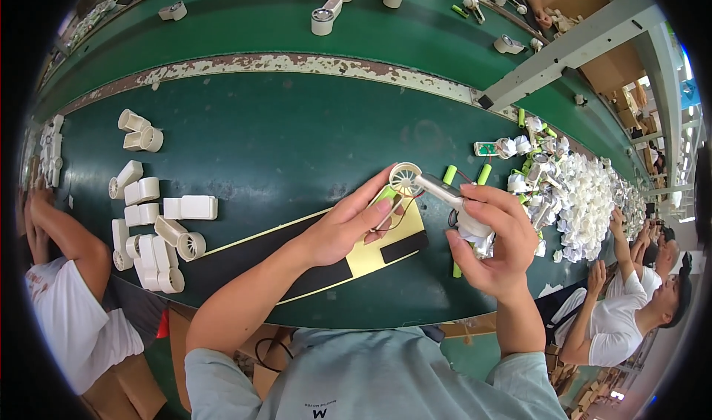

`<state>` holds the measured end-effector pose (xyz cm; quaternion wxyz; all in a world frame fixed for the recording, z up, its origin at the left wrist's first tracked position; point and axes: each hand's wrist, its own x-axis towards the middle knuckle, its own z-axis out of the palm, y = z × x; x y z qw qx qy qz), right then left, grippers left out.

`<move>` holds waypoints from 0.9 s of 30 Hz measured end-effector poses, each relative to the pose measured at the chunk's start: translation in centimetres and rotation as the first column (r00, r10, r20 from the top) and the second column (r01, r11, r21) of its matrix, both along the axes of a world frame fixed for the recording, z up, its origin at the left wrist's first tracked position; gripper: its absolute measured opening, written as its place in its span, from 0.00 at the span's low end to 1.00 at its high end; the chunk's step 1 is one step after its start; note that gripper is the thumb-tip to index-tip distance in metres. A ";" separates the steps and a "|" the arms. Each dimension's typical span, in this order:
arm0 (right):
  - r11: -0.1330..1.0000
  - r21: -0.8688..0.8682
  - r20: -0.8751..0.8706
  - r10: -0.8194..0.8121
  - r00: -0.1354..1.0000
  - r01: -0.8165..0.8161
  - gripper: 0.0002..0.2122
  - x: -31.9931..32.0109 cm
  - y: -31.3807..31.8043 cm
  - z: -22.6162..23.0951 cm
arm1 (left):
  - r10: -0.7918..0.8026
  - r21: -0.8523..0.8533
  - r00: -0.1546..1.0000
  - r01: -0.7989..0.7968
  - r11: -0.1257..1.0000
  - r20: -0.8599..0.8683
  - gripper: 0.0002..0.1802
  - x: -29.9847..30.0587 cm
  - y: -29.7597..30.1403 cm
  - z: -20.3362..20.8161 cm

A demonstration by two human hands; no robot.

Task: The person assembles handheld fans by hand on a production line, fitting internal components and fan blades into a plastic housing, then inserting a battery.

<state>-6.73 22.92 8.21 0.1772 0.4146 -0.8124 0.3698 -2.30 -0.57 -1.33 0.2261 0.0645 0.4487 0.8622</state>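
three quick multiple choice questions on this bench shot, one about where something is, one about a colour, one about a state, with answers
1. Where does the pile of finished white fan housings lie?
A. to the person's left on the belt
B. in a box by the right hand
C. on the lap

2. What colour is the work surface?
A. red
B. dark green
C. white

3. How is the small white handheld fan held?
A. lying free on the belt
B. hanging from a hook
C. clasped in the right hand, the left hand at its round head

Answers: 1 A, the housings lie left of the forearm. 2 B, the belt is dark green. 3 C, right fingers wrap the handle.
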 end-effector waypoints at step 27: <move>0.843 0.489 0.139 0.175 0.975 -0.222 0.22 5.4 -1.6 -6.1 | 0.108 -0.171 0.994 -0.104 0.980 0.014 0.29 -0.7 0.4 -0.4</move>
